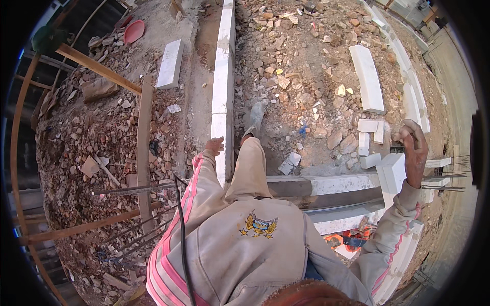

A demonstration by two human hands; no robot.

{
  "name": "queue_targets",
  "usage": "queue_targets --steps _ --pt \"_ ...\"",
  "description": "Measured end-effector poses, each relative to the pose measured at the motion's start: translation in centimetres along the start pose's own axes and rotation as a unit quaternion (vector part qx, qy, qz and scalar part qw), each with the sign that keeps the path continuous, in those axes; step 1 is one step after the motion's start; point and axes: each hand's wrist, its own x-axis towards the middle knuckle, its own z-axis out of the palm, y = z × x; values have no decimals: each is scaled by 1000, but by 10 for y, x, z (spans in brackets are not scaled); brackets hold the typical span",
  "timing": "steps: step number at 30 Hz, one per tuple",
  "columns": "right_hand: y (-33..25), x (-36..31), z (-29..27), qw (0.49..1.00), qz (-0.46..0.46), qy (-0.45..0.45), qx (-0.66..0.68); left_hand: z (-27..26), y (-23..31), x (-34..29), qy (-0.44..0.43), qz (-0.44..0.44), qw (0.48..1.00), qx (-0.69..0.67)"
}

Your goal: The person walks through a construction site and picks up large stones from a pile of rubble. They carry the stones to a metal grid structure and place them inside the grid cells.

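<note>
My left hand is at the left edge of a low wall of white blocks, its fingers loosely bent and partly apart. Nothing shows in it, and I cannot tell whether it presses on the wall top. My right hand is raised at the right, fingers bent and apart, with no object visible in it. Just beside its wrist stands a large white block. Smaller white block pieces lie to the left of that hand. My booted foot stands on the dirt right of the wall.
Rubble covers the ground. Loose long white blocks lie on both sides of the wall. A cross wall runs to the right. Steel bars stick out there. A wooden frame and a pink basin are at left.
</note>
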Motion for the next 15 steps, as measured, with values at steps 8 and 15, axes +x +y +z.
queue_targets --steps 8,15 --pt "59 368 203 919 -96 -188 -333 48 316 198 137 209 940 231" --pt "275 264 181 866 317 -221 -317 -8 524 210 178 213 900 337"
